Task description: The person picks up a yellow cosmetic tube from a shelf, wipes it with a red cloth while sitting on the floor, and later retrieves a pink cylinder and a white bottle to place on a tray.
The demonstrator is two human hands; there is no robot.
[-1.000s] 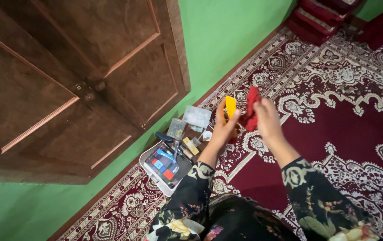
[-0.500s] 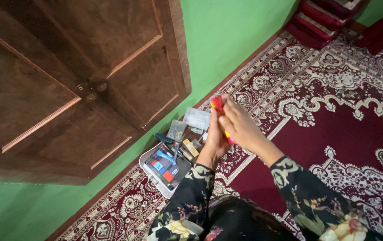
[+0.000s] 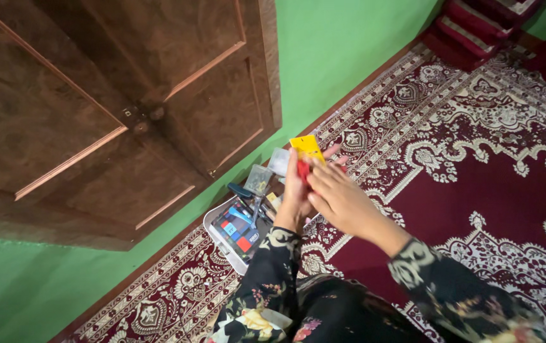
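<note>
My left hand (image 3: 293, 194) holds up a flat yellow piece (image 3: 306, 147), its top edge showing above my fingers. My right hand (image 3: 340, 197) lies over the left one and presses a red cloth (image 3: 303, 170) against the yellow piece. Only a small fold of the cloth shows between my fingers. Both hands hover over the patterned maroon carpet (image 3: 476, 165), just right of a white tray (image 3: 217, 223) of small tools on the floor.
A brown wooden door (image 3: 114, 108) stands ajar against the green wall (image 3: 343, 44). Small clear plastic boxes (image 3: 259, 178) lie by the tray. Red cushions (image 3: 476, 28) are stacked at the far corner.
My right hand swung in from the right with the red cloth and closed over the left hand. The yellow piece, hidden half a second ago, shows again above my fingers.
</note>
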